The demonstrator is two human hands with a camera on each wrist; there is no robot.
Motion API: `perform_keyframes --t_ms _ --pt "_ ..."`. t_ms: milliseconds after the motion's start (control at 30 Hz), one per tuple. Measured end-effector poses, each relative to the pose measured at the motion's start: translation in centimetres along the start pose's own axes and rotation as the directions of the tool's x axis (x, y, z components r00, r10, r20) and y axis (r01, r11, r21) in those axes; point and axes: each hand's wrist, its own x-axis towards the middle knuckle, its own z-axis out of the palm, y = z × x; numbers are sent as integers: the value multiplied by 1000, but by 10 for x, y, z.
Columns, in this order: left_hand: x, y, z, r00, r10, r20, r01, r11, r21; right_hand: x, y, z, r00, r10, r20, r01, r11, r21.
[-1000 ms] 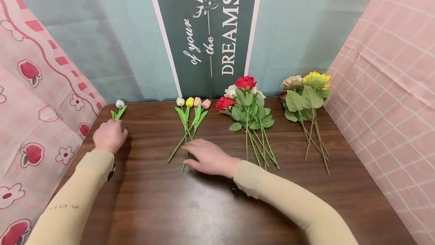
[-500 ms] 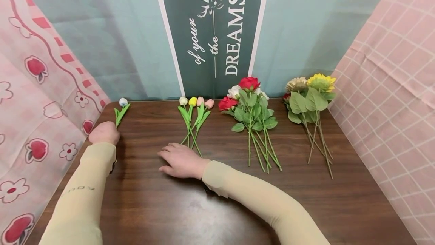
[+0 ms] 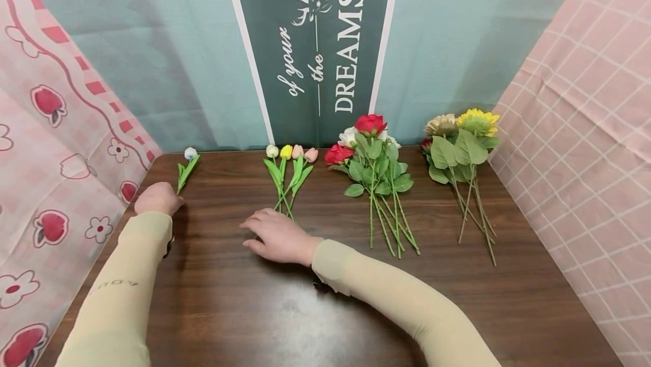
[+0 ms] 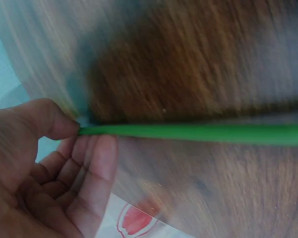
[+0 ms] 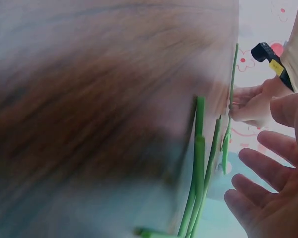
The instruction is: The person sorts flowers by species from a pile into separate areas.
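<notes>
At the table's far left my left hand (image 3: pixel 157 198) pinches the green stem (image 4: pixel 198 133) of a pale blue-white tulip (image 3: pixel 190 154) between thumb and fingertips. That tulip lies tilted, its bloom near the back edge. My right hand (image 3: pixel 280 236) is over the lower stems of several tulips (image 3: pixel 286 152) with white, yellow and pink blooms. In the right wrist view its fingers (image 5: pixel 265 166) are spread and hold nothing, beside the stem ends (image 5: pixel 199 144). From the head view I cannot tell whether it touches them.
Red and white roses (image 3: pixel 371 152) lie right of the tulips, stems toward me. A yellow sunflower (image 3: pixel 477 122) and a beige flower (image 3: pixel 441 125) are at the far right. Cloth hangs behind and on both sides of the brown table (image 3: pixel 244 310).
My right hand has moved left, its fingers past the tulip stems. My left hand has drawn slightly toward me, and more of the blue-white tulip's stem and leaves shows, leaning right.
</notes>
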Motion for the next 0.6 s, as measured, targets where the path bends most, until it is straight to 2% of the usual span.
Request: perform_keyframes --t_ms 100,167,200,267,333,400,500,600 --pt "1 4 -1 998 61 11 -60 997 -52 -5 5 -3 1000 23 -5 -23 999 39" --pt "1 11 -1 993 117 26 -113 984 -140 -10 9 -5 999 40 -12 -40 997 64" --pt "0 17 -1 989 145 35 -136 972 -192 -12 12 -6 999 49 -15 -47 996 79" --pt "-3 32 0 979 193 66 -161 931 -326 -19 18 -10 998 64 -26 -61 993 105" --pt "-8 50 3 970 225 89 -159 869 -468 -28 24 -15 995 85 -42 -79 989 125" --pt "-14 69 8 961 260 99 -153 790 -594 -37 30 -20 991 119 -59 -108 981 161" --pt "-25 98 16 948 305 93 -135 647 -751 -51 38 -26 975 203 -86 -178 956 236" --pt "-38 127 24 941 328 79 -106 510 -854 -64 46 -30 949 301 -94 -253 905 343"
